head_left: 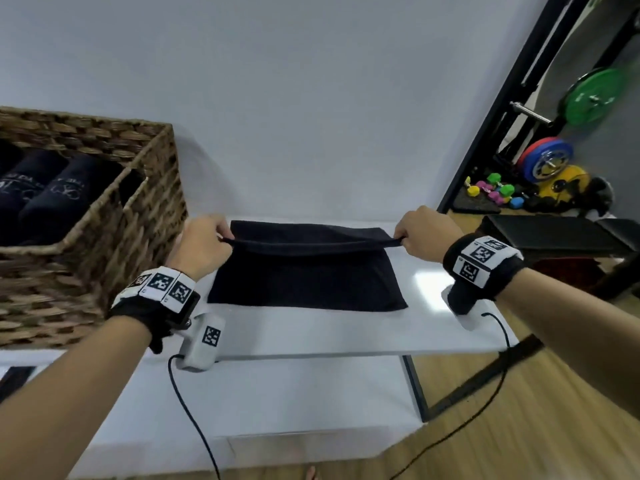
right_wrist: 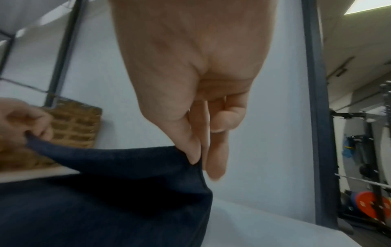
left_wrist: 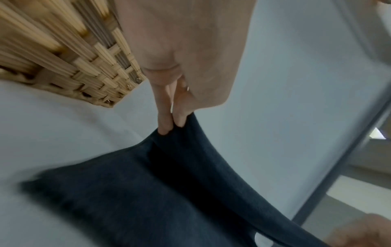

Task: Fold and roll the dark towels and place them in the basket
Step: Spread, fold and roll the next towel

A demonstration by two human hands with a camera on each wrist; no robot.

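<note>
A dark towel (head_left: 304,278) lies on the white table (head_left: 311,334), its far part lifted into a taut edge between my hands. My left hand (head_left: 204,242) pinches the left corner; the left wrist view shows fingertips (left_wrist: 169,123) clamped on the dark towel (left_wrist: 148,192). My right hand (head_left: 420,233) pinches the right corner, and in the right wrist view thumb and finger close on the cloth (right_wrist: 127,192). The wicker basket (head_left: 114,244) stands at the left and holds rolled dark towels (head_left: 52,188).
A white wall rises just behind the table. Right of the table are a black bench (head_left: 554,237), a weight rack with coloured plates (head_left: 547,161) and wooden floor. Cables hang from both wrist units over the table's front edge.
</note>
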